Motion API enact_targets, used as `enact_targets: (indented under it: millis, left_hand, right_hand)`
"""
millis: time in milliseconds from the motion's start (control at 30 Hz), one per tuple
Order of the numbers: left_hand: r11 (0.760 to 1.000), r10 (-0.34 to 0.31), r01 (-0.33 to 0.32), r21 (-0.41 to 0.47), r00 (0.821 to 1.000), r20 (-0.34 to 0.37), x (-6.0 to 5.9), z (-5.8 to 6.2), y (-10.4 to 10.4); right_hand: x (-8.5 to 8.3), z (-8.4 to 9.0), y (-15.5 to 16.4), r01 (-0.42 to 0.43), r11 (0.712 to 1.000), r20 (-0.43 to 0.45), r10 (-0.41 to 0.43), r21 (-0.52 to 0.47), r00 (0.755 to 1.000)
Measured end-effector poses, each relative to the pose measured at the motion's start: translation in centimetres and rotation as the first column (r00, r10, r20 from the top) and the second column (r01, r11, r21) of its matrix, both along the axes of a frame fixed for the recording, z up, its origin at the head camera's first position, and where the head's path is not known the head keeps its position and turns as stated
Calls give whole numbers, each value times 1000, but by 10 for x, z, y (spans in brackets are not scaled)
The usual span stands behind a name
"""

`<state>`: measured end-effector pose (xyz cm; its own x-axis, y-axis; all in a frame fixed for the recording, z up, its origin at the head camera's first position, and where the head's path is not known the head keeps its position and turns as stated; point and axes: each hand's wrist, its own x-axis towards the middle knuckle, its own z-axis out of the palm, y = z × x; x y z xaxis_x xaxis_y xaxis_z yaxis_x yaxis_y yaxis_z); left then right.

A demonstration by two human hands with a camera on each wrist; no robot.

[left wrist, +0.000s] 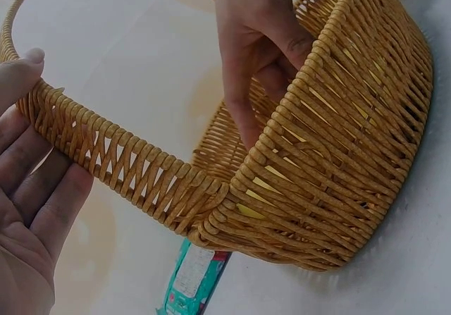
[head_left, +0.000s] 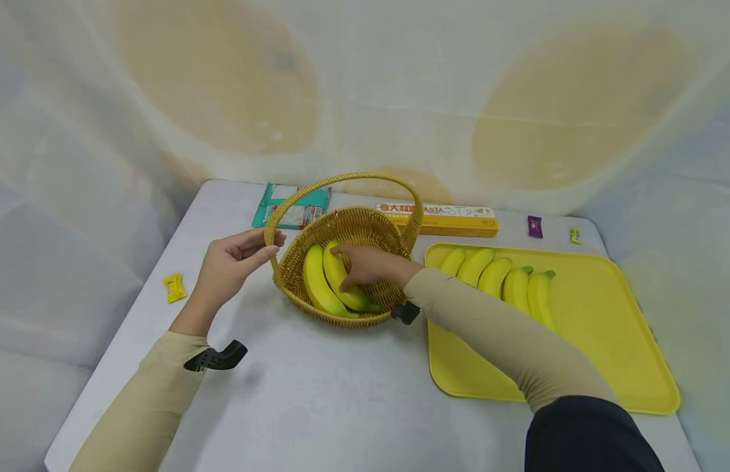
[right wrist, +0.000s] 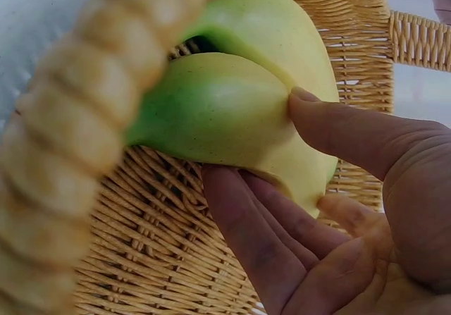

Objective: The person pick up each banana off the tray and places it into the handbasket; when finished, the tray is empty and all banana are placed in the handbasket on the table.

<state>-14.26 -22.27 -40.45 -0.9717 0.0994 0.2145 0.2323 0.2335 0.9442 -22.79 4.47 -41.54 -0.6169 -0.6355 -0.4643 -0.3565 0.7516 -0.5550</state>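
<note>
Wicker basket (head_left: 365,226), one, standing on the bench (head_left: 317,400); contents, two bananas. Right-hand banana (right wrist: 218,103): inside the basket, at 9 o'clock of my right grip (head_left: 370,265), directly between thumb and fingers. Left-hand banana (head_left: 317,282): beside and touching it, further out towards 9 o'clock. Yellow tray (head_left: 601,334): between 3 and 4 o'clock of my right grip, bearing five more bananas (head_left: 494,275) in a row.

Obscured: lower parts of the tray's row, behind my right sleeve (head_left: 500,334); both basket bananas in the left wrist view, mere yellow slivers through the weave; some right fingertips there, sunk behind the rim. Blurred: a wicker band (right wrist: 77,103) crossing the right wrist view from 12 to 7 o'clock.

Right grip: parted only as far as the fruit requires, grasping the right-hand banana; firmness, cannot tell. Left grip (head_left: 231,262): at 9 o'clock of the basket, thumb before the handle (head_left: 341,177), fingers behind, pinching it.
</note>
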Motion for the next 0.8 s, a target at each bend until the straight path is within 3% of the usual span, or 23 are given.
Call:
enact_targets:
  millis: [500,633,800]
  left_hand:
    - [1000,3,-3,-1,1000,3,0,0,0]
    - [1000,12,-12,-2,1000,12,1,1,1]
    - [1000,9,-9,-2,1000,4,1,0,0]
  right_hand:
    - [6,3,26,9,995,12,-8,-103,1000]
    - [15,7,44,39,986,-2,-40,-159,999]
    - [33,13,70,98,962,-93,-125,-256,988]
